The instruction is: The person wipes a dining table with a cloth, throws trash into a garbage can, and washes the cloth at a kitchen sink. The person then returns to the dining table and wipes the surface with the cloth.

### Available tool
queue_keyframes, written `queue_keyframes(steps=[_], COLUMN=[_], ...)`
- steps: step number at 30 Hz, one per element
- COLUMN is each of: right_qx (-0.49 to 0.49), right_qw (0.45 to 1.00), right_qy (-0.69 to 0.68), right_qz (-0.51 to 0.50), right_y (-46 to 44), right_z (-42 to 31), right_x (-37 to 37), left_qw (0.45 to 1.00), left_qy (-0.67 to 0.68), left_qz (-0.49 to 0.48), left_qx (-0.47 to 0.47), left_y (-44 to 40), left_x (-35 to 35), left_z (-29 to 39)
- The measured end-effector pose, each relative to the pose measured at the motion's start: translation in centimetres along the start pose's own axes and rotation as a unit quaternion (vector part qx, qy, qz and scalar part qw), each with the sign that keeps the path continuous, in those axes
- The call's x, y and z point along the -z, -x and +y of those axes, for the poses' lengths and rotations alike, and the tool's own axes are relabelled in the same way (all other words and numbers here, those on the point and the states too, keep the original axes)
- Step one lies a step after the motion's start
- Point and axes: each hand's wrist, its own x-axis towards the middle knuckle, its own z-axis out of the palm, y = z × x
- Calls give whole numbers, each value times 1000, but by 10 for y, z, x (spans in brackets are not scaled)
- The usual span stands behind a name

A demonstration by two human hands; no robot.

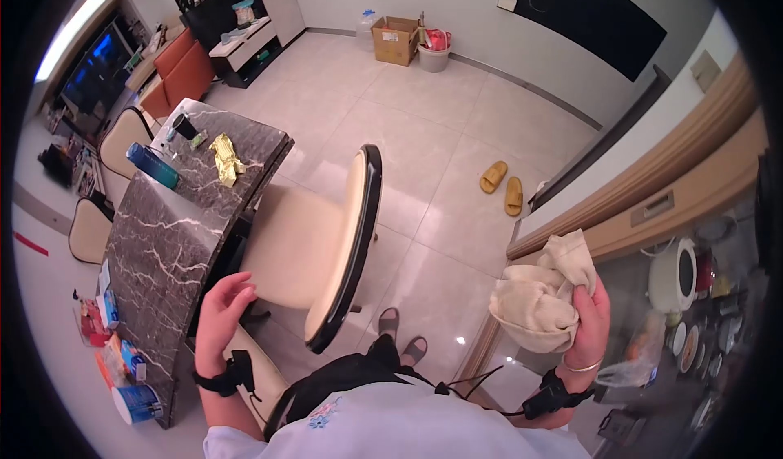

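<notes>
A bunched beige cloth (534,304) hangs in my right hand (590,322), whose thumb and fingers close on its right side. It is held in front of the sliding door's edge, above the floor. My left hand (224,308) holds nothing; its fingers are slightly curled and apart. That hand is nearest the dark marble table (171,255) and the cream seat of a chair (298,247). On the table lie a crumpled gold wrapper (226,159), a blue-green bottle (152,165) and a black cup (183,126).
Yellow slippers (503,186) lie on the tiled floor beyond the chair. A cardboard box (396,39) and a bin (434,51) stand by the far wall. Right of the wooden sliding door (644,214) are a rice cooker (673,275) and dishes. Packages and a tub (137,403) sit at the table's near end.
</notes>
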Motion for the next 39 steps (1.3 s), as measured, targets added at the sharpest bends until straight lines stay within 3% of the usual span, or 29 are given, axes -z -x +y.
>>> queue_keyframes(steps=[9,12,16,18,21,25,29,31,34,36,37,39], right_qx=[-1,0,1,-9,-30,-73,-108,-172,-230,-224,-218,-213], right_qw=[995,985,973,971,950,906,855,778,700,676,665,625], right_qy=[65,121,139,128,154,126,68,22,-41,-10,23,82], right_qz=[-72,-119,-183,-201,-272,-397,-503,-603,-675,-702,-714,-747], right_y=[-152,-210,-287,-330,-391,-488,-549,-575,-574,-570,-575,-595], right_z=[-2,-13,-13,-5,6,17,27,44,67,86,93,95], right_x=[-29,-51,-76,-84,-97,-127,-177,-206,-260,-287,-303,-334], left_qw=[979,957,954,945,932,944,985,993,973,931,927,909], left_qy=[7,-50,14,-37,15,66,87,-8,13,163,158,345], left_qz=[201,281,281,299,349,322,143,108,187,226,239,217], left_qx=[25,49,101,129,96,1,-27,-57,-133,-235,-241,-89], left_y=[-5,-5,3,2,-17,-88,-207,-272,-370,-425,-442,-472], left_x=[14,3,-15,-28,-68,-153,-238,-267,-306,-314,-306,-283], left_z=[-17,-32,-3,20,71,149,196,224,223,211,203,186])
